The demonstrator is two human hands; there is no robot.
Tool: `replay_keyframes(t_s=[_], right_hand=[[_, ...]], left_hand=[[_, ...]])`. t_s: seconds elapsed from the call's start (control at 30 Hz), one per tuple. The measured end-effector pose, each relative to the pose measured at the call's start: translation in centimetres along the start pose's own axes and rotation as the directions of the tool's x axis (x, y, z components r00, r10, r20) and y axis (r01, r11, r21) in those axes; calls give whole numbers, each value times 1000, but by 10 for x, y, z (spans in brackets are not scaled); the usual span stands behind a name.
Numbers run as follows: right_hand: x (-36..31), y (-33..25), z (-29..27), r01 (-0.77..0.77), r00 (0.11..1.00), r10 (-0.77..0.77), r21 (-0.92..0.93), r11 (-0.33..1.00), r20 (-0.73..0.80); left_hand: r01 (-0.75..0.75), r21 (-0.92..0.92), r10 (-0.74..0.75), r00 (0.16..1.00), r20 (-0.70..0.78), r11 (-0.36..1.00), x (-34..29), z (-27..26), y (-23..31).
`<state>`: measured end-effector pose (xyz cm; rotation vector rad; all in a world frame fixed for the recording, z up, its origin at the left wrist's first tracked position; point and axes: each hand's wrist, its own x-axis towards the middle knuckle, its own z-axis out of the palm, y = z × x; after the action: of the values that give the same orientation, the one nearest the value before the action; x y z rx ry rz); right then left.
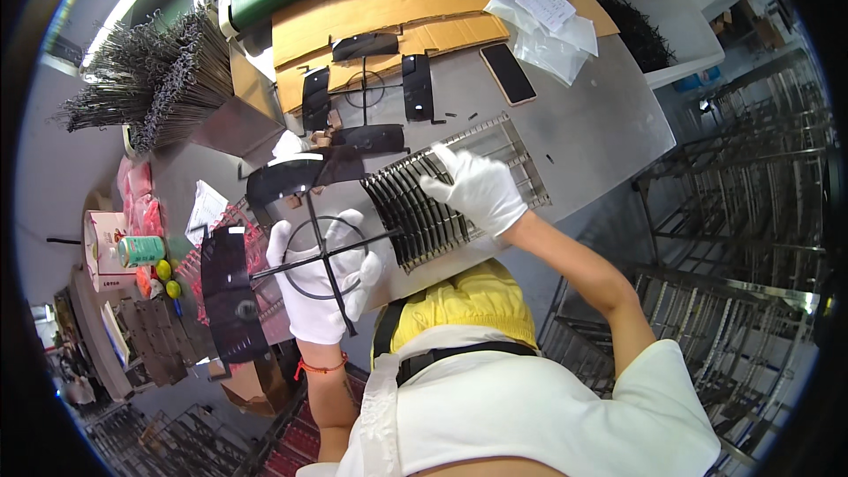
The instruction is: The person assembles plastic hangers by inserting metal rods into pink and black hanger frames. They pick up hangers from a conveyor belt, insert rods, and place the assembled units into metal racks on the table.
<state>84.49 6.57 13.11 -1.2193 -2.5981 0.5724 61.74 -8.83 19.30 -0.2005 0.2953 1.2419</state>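
Observation:
My left hand (314,305), in a white glove, holds a black wire frame (324,253) from below, its fingers around the ring and crossed rods. Two curved black panels sit on the frame's ends: one panel (231,296) at the left, another panel (305,178) at the far end. To the right, a wire rack (530,178) holds a row of narrow, curved black panels (415,212). Over its right part is my white-gloved right hand (481,190), thumb and forefinger apart, nothing visible between them. Whether its fingertips touch the panels I cannot tell.
Another frame with black panels (364,93) lies farther back by a cardboard sheet (389,13). A phone (508,73) and plastic bags (552,49) lie to its right. A metal bin of wire rods (168,79) stands at left. Metal racks (733,203) fill the right side.

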Motion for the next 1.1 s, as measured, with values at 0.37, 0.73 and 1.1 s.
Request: replay_keyframes(t_s=[0.37, 0.73, 1.1], right_hand=[[21, -20, -63, 534, 819, -562, -513, 672, 116], [-26, 67, 64, 188, 937, -220, 139, 972, 271], [18, 26, 14, -120, 986, 123, -36, 992, 109]], left_hand=[[334, -149, -249, 878, 408, 931, 0, 25, -27], [-262, -171, 292, 938, 184, 950, -29, 24, -3], [-834, 529, 687, 475, 550, 154, -28, 24, 52]])
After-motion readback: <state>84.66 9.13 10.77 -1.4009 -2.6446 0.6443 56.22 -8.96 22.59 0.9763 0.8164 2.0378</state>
